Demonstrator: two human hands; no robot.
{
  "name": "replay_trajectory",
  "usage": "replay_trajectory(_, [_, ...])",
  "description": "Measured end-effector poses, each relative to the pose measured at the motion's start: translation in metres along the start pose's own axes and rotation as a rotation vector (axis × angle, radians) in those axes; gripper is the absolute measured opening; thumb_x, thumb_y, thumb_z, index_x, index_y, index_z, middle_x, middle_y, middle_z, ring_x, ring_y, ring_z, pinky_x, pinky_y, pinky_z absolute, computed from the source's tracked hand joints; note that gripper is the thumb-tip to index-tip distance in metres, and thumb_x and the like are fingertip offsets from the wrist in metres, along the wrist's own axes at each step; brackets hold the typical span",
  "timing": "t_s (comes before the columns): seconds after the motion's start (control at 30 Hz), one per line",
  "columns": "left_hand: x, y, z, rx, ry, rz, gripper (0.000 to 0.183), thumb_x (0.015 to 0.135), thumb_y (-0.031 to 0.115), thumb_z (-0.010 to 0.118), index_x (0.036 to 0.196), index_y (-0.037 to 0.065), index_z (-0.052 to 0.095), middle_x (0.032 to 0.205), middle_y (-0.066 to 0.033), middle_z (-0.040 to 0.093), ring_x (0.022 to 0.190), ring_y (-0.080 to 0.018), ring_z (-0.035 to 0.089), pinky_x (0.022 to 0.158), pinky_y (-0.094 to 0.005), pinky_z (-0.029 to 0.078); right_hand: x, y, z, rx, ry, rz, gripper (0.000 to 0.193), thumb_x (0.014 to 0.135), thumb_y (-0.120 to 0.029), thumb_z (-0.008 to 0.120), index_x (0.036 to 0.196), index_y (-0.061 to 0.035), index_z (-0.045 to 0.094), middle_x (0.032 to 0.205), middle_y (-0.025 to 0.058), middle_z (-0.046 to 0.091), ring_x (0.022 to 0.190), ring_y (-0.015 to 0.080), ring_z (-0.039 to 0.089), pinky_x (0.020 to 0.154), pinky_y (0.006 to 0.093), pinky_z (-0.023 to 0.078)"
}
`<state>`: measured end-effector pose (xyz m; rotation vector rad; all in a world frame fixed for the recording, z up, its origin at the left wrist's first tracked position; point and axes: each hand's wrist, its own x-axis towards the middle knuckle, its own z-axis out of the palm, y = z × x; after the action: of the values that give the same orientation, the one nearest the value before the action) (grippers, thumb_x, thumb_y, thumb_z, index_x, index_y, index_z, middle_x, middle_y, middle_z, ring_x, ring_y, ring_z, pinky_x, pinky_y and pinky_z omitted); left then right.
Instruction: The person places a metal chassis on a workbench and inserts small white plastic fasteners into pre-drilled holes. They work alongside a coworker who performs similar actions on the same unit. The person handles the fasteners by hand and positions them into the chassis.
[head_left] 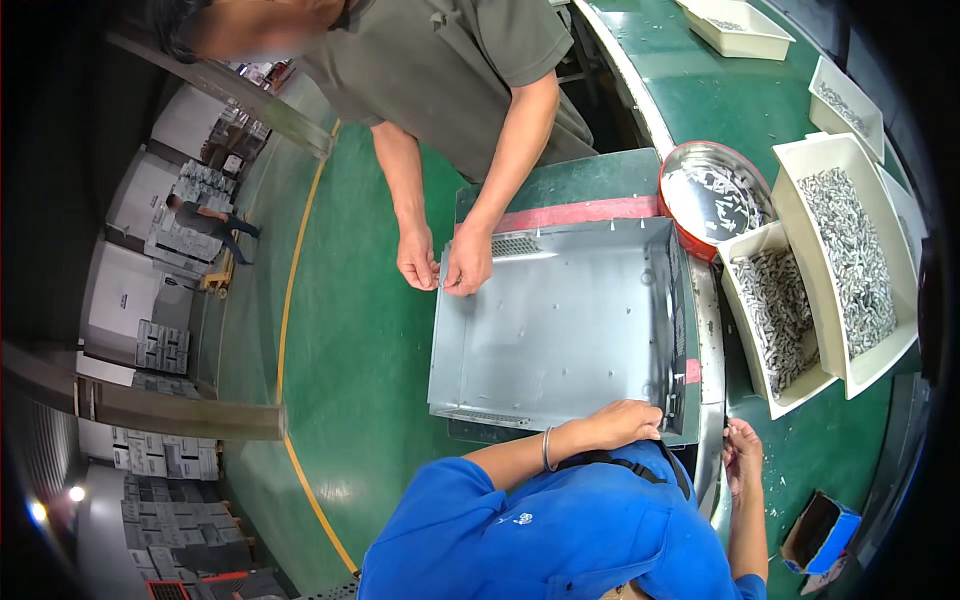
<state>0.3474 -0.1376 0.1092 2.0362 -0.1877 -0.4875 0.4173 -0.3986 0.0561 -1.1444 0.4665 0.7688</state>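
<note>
A grey sheet-metal chassis (560,330), shaped like a shallow open box, lies on a stand beside the green conveyor. My left hand (625,420), with a bangle on the wrist, grips its near edge close to the right corner. My right hand (742,455) hovers with curled fingers past the chassis's right side, over the conveyor's metal rim. Whether it holds something small is not visible. Across from me a co-worker in a grey-green shirt has both hands (445,262) at the chassis's far left corner.
A red-rimmed round bowl (672,172) with small metal parts sits to the right of the chassis's far corner. Several white bins (850,375) of screws stand on the green conveyor (720,90) at the right. A small blue box (820,530) lies near my right elbow. Green floor (350,350) spreads left.
</note>
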Motion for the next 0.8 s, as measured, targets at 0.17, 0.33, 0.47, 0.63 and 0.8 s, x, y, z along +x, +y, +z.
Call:
replay_trajectory(0.17, [-0.003,0.013,0.005,0.152,0.215,-0.022,0.027,0.076,0.023,0.054,0.095,0.003,0.051,0.083,-0.014,0.054,0.079,-0.0297,0.052,0.072,-0.0364,0.041,0.014,0.007,0.03,-0.068,-0.051,-0.023,0.015,0.08,-0.009,0.05,0.094,-0.0032,0.05,0.069,0.0018,0.051,0.042,0.0041,0.036,0.036,0.016,0.029])
replay_trajectory(0.33, [-0.008,0.011,0.003,0.109,0.525,-0.06,0.017,0.08,0.012,0.05,0.092,0.001,0.054,0.085,-0.0133,0.055,0.078,-0.023,0.054,0.071,-0.0303,0.042,0.036,0.014,0.048,0.036,-0.104,-0.036,0.013,0.082,-0.011,0.049,0.091,-0.0024,0.051,0.068,0.0013,0.051,0.046,0.0024,0.037,0.038,0.0158,0.029])
replay_trajectory(0.47, [-0.01,-0.002,0.01,0.275,0.62,-0.001,0.016,0.082,0.011,0.046,0.092,0.001,0.055,0.082,-0.0113,0.055,0.077,-0.0221,0.051,0.07,-0.0302,0.04,0.038,0.024,0.048,0.007,-0.119,-0.081,0.013,0.08,-0.008,0.051,0.09,-0.0012,0.053,0.074,0.0047,0.056,0.046,0.0035,0.037,0.04,0.016,0.032])
replay_trajectory(0.63, [-0.007,-0.001,0.014,0.285,0.601,0.023,0.015,0.082,0.01,0.045,0.089,0.001,0.055,0.078,-0.0098,0.054,0.073,-0.0225,0.049,0.067,-0.0311,0.039,0.039,0.04,0.058,-0.053,-0.065,-0.114,0.015,0.078,-0.009,0.052,0.091,-0.0026,0.053,0.077,0.0053,0.059,0.047,0.0026,0.038,0.042,0.0162,0.031])
replay_trajectory(0.8, [-0.002,-0.001,0.015,0.285,0.573,0.0,0.013,0.081,0.006,0.045,0.086,0.0,0.055,0.076,-0.0095,0.054,0.071,-0.0208,0.05,0.065,-0.0299,0.04,0.041,0.035,0.067,-0.084,-0.114,-0.187,0.009,0.077,-0.01,0.052,0.084,-0.0066,0.055,0.07,0.0011,0.057,0.047,0.0014,0.037,0.04,0.0158,0.028])
